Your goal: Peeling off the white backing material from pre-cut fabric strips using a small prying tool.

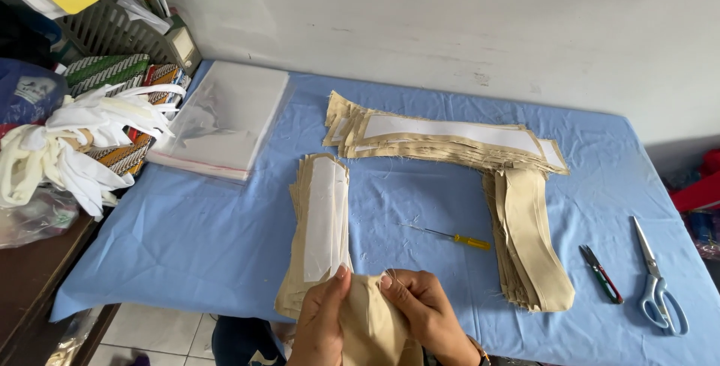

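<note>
Both of my hands hold one beige fabric piece at the table's near edge. My left hand pinches its left top corner and my right hand pinches the right top corner. Just beyond my left hand lies a stack of beige strips topped with a white lining. A second stack of beige and white strips lies across the far middle of the blue table cover. A third stack of plain beige strips runs toward me on the right.
A yellow-handled awl lies in the middle. Small thread snips and light blue scissors lie at the right. A pile of clear plastic bags sits far left, beside white fabric strips and patterned cloth.
</note>
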